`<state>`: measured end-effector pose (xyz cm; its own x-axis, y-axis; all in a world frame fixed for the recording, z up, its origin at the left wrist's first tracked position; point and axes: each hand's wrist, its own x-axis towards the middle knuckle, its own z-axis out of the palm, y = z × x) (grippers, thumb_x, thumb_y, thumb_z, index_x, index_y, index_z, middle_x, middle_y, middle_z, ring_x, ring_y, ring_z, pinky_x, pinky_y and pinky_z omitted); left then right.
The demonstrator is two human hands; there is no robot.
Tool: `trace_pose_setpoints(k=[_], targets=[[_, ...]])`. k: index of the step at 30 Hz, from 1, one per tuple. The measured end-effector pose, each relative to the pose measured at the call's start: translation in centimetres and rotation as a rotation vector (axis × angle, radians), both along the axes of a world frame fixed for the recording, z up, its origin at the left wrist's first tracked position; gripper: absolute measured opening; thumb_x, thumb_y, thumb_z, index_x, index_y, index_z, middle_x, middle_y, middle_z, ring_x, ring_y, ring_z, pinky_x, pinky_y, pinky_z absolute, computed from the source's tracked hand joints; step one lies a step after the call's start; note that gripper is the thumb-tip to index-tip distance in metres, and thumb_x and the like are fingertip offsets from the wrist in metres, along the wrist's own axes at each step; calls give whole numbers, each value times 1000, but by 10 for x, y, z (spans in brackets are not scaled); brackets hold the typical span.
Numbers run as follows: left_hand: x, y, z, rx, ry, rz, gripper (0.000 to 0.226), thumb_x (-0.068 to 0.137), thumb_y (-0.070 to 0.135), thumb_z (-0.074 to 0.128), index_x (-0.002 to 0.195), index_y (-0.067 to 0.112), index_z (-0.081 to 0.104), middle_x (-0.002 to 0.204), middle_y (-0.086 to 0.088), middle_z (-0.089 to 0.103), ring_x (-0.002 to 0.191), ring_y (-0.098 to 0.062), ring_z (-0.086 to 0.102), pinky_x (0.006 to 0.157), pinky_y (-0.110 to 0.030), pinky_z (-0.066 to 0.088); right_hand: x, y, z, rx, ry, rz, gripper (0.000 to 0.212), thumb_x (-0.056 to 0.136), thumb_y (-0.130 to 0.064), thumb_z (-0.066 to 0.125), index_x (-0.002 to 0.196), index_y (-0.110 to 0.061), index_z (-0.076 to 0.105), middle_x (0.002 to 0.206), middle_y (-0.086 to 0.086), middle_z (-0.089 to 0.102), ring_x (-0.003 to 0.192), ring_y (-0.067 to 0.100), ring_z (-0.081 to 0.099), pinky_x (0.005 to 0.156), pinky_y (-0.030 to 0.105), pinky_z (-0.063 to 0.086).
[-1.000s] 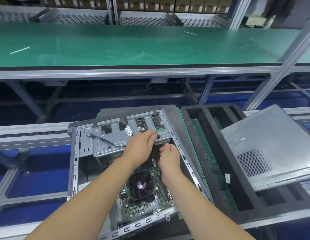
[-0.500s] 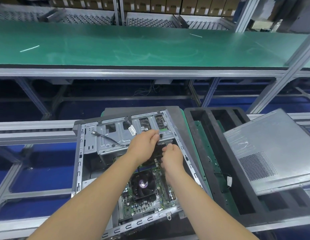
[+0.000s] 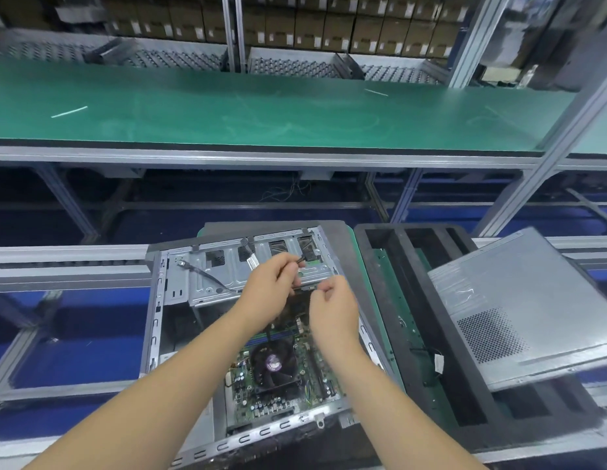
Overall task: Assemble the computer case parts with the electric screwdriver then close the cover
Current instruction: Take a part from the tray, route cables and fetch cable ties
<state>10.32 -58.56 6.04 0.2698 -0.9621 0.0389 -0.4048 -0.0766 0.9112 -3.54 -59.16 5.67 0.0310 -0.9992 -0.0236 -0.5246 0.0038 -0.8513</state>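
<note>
Case (image 3: pixel 180 300) lies open on conveyor, cover (image 3: pixel 519 300) just right of it, off for access. Left hand (image 3: pixel 271 286) pinches cable plug (image 3: pixel 300 260) over case's drive cage; right hand (image 3: pixel 332 300) curled beside, grip unclear.

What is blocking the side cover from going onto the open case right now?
Both hands are in the way: the left hand pinches a black cable connector and the right hand is curled beside it, over the open case. The cover lies on the black tray to the right.
</note>
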Motion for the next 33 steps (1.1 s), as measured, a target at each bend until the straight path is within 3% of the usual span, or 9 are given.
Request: trace_pose_setpoints(k=[4,7,13,17,19,23,27,30,33], targets=[[6,9,13,14,129,-29,27,108,22,43,107,32,68,79,8,68,66,-8,59,73,-33,52,2,-17,15,236,-416,64,19,104,-24,54,94,-19,69,60,-6,47,54,15,43,51,29,35],[9,19,17,35,177,-53,27,108,20,44,108,29,70,82,8,69,71,-8,60,70,-27,48,3,-23,20,277,-573,167,18,108,-26,53,109,-26,71,55,-7,44,47,9,38,42,24,28],[10,33,19,76,202,-66,24,108,17,45,111,23,68,92,3,69,79,-6,60,75,-25,48,3,-25,25,259,-574,284,20,105,-12,55,113,-20,71,59,0,54,51,13,44,43,25,33],[8,36,23,59,205,-43,24,108,13,45,116,16,67,94,-5,69,75,-1,60,69,-12,47,2,-27,27,289,-540,284,17,104,-11,58,114,-14,71,75,0,67,58,14,57,42,26,40],[7,38,25,67,191,-28,24,107,15,46,116,18,68,98,-7,72,81,-7,62,72,-16,49,0,-28,28,289,-517,289,17,103,-9,58,111,-12,72,82,4,70,61,14,61,43,26,42],[2,39,31,-17,212,17,19,102,23,56,104,33,71,91,5,72,84,-7,66,77,-24,53,-8,-29,30,277,-534,295,21,106,-9,55,106,-13,76,89,9,74,68,17,65,46,27,44],[-6,34,35,-83,147,24,7,95,28,70,96,35,72,76,13,61,68,-4,54,61,-14,45,-13,-28,31,273,-540,302,23,107,-10,53,104,-13,76,94,12,77,71,18,65,48,28,45],[-9,35,37,-67,89,37,9,98,28,66,97,34,72,75,19,65,63,0,53,52,-10,43,-17,-27,32,272,-546,328,22,107,-11,53,107,-12,75,97,12,78,70,17,65,49,28,45],[-8,41,41,-29,-67,39,12,102,32,58,98,31,70,71,27,64,60,4,55,53,-11,39,-18,-27,29,273,-515,329,20,106,-11,55,110,-10,74,90,8,78,68,17,67,47,28,46]])
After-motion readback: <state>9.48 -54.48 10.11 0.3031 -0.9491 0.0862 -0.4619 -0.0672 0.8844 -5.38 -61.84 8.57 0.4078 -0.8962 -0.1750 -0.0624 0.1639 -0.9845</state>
